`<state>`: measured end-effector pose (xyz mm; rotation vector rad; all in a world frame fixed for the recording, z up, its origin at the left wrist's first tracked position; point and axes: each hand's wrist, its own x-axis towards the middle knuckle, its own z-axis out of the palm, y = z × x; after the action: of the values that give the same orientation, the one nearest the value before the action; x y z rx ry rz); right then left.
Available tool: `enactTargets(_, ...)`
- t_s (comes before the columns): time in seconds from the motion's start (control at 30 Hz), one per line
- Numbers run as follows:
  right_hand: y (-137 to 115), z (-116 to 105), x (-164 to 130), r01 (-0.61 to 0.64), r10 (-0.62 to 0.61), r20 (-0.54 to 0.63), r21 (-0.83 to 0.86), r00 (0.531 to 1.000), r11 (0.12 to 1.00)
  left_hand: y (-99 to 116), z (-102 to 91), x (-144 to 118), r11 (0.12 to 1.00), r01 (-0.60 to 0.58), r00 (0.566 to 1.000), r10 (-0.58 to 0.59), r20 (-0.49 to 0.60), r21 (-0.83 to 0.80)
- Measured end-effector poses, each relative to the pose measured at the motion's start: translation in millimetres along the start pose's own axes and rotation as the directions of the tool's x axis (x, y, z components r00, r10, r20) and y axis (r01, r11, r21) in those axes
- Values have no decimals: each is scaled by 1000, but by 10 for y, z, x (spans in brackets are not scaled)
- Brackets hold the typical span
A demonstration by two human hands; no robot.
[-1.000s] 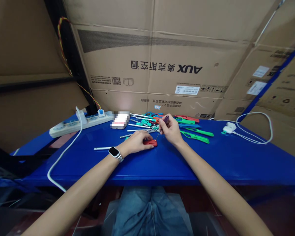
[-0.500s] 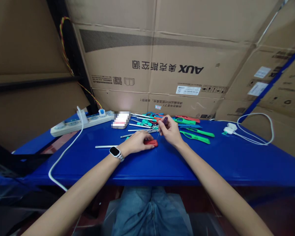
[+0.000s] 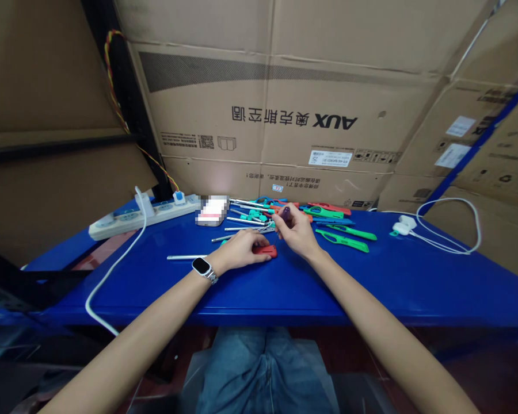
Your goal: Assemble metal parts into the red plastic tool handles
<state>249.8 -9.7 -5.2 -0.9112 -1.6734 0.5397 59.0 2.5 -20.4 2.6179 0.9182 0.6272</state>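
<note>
My left hand presses down on a small red plastic part that lies on the blue table. A watch sits on that wrist. My right hand grips a small screwdriver with a dark purple handle, held upright just right of and above the red part. Its thin shaft is mostly hidden by my fingers.
Behind my hands lie several red, green and blue plastic handles and several metal rods. A white power strip with plugs stands at the left, a white charger and cable at the right. Cardboard boxes close off the back.
My right hand has turned and shifted slightly left with the screwdriver, so the shaft no longer shows above the red part. My left hand has stayed on the red part.
</note>
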Motion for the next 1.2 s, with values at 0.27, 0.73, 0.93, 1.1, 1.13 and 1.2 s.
enactTargets(0.27, -38, 1, 0, 14, -13, 45, -29, 999, 999, 207, -264, 239, 941, -148, 857, -33, -515, -306)
enactTargets(0.73, -34, -11, 20, 12, -9, 76, -33, 997, 999, 323, -229, 522, 846, -274, 821, -42, -570, -457)
enactTargets(0.93, -185, -165, 54, -38, 5, 220, 145, 975, 989, 307, -305, 448, 876, -273, 845, 22, -534, -397)
enactTargets(1.1, -194, -119, 52, -141, 105, 197, 177, 975, 974, 322, -302, 442, 893, -237, 848, -3, -530, -383)
enactTargets(1.13, -181, -99, 50, -152, 116, 189, 187, 975, 970, 334, -293, 446, 892, -224, 841, -27, -540, -393)
enactTargets(1.2, -140, -58, 48, -165, 128, 176, 212, 976, 963, 362, -268, 459, 883, -205, 822, -80, -564, -423)
